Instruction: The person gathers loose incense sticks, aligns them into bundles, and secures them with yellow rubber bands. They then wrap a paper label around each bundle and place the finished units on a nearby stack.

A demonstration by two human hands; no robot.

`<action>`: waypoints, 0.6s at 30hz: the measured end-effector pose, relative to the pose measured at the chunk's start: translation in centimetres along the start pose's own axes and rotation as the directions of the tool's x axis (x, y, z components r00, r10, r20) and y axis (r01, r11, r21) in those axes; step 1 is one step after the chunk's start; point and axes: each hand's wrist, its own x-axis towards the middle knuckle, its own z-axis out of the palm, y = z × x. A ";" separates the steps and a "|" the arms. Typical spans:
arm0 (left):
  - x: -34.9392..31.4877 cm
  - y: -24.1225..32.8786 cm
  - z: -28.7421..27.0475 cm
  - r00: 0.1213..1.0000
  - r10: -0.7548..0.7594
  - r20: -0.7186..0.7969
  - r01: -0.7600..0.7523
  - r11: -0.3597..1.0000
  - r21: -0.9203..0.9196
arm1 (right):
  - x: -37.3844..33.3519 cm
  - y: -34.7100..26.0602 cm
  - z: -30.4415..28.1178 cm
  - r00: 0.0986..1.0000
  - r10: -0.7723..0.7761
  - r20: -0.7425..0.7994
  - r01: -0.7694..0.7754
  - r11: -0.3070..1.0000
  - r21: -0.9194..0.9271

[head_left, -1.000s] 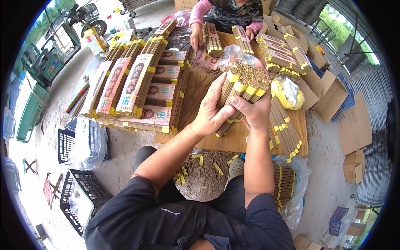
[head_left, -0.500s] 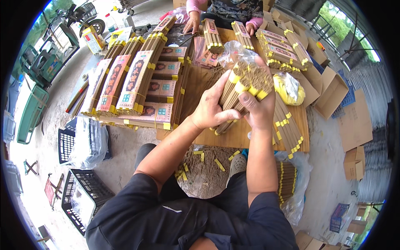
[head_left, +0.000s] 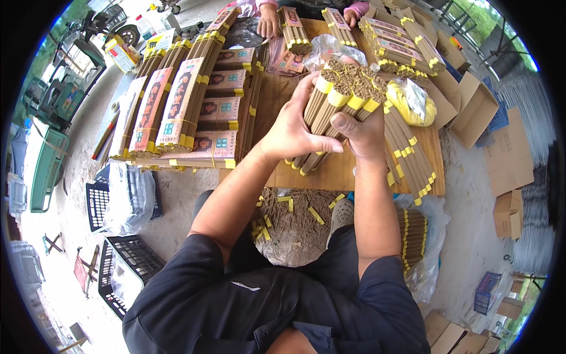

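Wooden table (head_left: 333, 178), pink printed labels (head_left: 178, 106) — left fingers (head_left: 302, 94), right fingers (head_left: 348, 125) curled round banded sticks (head_left: 322, 120)

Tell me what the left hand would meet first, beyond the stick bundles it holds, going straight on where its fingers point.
Past the stick bundles, the left hand would probably meet the clear plastic bag on the wooden table. Depth is unclear; it might pass above.

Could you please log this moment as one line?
left hand: holding stick bundles; right hand: holding the same; stick bundles: yellow-banded; to the left: labelled bundles, stacked
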 end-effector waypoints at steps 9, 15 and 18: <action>-0.2 -0.7 -0.9 0.995 -0.070 0.070 0.067 0.996 0.053 | 0.0 0.1 0.2 0.996 -0.053 0.066 0.067 0.969 -0.238; -0.6 0.8 -0.8 0.991 -0.100 0.091 0.094 0.993 0.065 | -0.5 -0.9 0.7 0.994 -0.059 0.087 0.075 0.979 -0.188; -0.6 -0.2 -0.4 0.990 -0.135 0.046 0.134 0.991 0.013 | -0.5 0.7 -0.4 0.994 -0.063 0.093 0.088 0.949 -0.302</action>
